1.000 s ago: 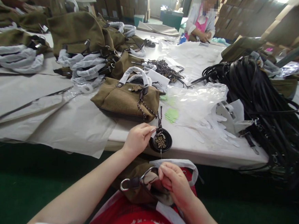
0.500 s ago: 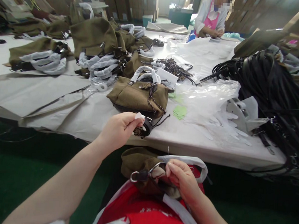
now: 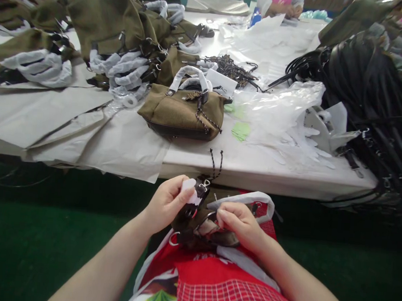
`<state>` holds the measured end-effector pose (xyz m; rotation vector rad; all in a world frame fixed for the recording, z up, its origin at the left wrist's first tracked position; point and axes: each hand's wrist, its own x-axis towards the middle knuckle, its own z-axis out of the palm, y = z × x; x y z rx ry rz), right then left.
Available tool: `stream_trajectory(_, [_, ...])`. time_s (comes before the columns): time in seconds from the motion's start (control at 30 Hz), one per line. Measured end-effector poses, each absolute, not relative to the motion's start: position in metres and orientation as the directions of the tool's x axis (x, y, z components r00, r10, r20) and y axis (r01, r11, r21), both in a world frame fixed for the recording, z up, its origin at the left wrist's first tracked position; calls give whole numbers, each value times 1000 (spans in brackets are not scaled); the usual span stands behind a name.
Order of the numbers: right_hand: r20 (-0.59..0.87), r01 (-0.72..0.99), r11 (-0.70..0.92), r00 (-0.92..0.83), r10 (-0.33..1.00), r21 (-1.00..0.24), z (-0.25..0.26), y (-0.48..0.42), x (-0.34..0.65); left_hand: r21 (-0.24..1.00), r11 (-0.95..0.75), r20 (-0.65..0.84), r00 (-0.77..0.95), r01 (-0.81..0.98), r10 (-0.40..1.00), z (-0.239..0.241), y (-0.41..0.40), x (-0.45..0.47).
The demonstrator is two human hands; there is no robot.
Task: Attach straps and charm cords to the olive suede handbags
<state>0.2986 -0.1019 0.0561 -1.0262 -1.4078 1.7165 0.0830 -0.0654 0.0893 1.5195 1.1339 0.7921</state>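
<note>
My left hand [image 3: 167,202] pinches a round black charm [image 3: 197,197] with a metal clasp; its braided cord [image 3: 215,163] trails up toward the table edge. My right hand [image 3: 237,223] grips the metal ring and strap of an olive canvas bag [image 3: 202,224] that rests on my lap over a red apron [image 3: 225,290]. The bag's white-wrapped handle [image 3: 249,199] arches just above my right hand. Both hands meet over the bag, below the table's front edge. On the table ahead stands a finished olive bag [image 3: 181,112] with a braided charm hanging on it.
More olive bags [image 3: 109,25] with white-wrapped handles pile up at the back left. A heap of black straps [image 3: 370,89] fills the right side. Clear plastic bags [image 3: 279,110], green tags [image 3: 241,130] and grey paper sheets [image 3: 45,116] lie around. A person works at the far end [image 3: 283,0].
My left hand lifted the round charm off the table edge and brought it down to the bag on my lap. The view tilted down; my right hand stayed on the bag's ring.
</note>
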Motion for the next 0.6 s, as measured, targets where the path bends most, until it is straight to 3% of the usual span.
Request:
stream_trajectory(0.13, [-169, -9, -195, -465, 869, -981, 54, -105, 297, 922, 80, -172, 215, 378, 961, 85, -64, 86])
stream_trajectory(0.3, [-183, -10, -213, -473, 862, -977, 53, -105, 296, 810, 68, -321, 343, 583, 883, 95, -61, 85])
stream_trajectory(0.6, [-168, 5, -188, -467, 868, -982, 55, -103, 298, 674, -105, -174, 295, 731, 940, 106, -68, 93])
